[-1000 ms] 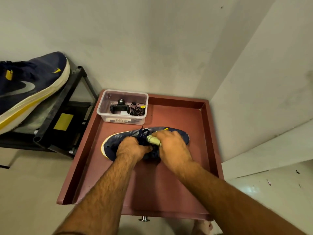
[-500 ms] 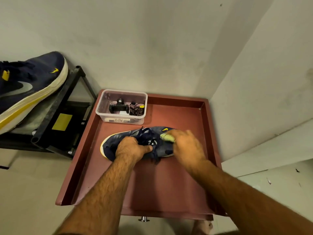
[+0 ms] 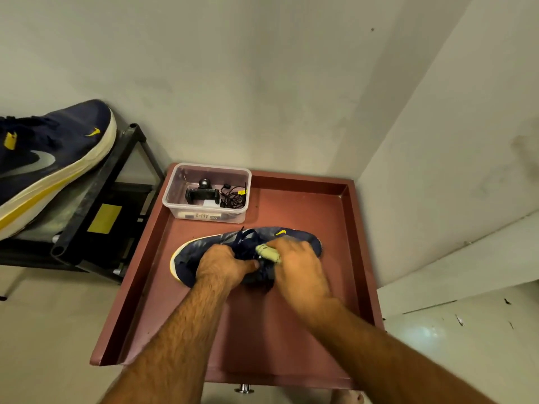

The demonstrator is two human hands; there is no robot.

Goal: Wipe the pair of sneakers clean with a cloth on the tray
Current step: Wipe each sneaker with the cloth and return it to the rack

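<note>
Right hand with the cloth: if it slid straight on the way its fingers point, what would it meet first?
Probably the sneaker's laces, then the left hand gripping the sneaker; the right hand points left with the cloth.

Counting two navy sneakers: one sneaker [image 3: 294, 237] lying on its side near the middle of the red tray [image 3: 326, 199], the second sneaker [image 3: 49, 161] sitting off the tray on the black rack [image 3: 96, 185] beyond its left edge. Counting one pale cloth [image 3: 268, 252], bunched against the shoe on the tray. Counting one clear plastic box [image 3: 178, 182] in the tray's far left corner, holding one black clamp mount [image 3: 202, 193] and one coiled black cable [image 3: 234, 196]. Counting two hands: left hand [image 3: 224, 266], right hand [image 3: 300, 266].
</note>
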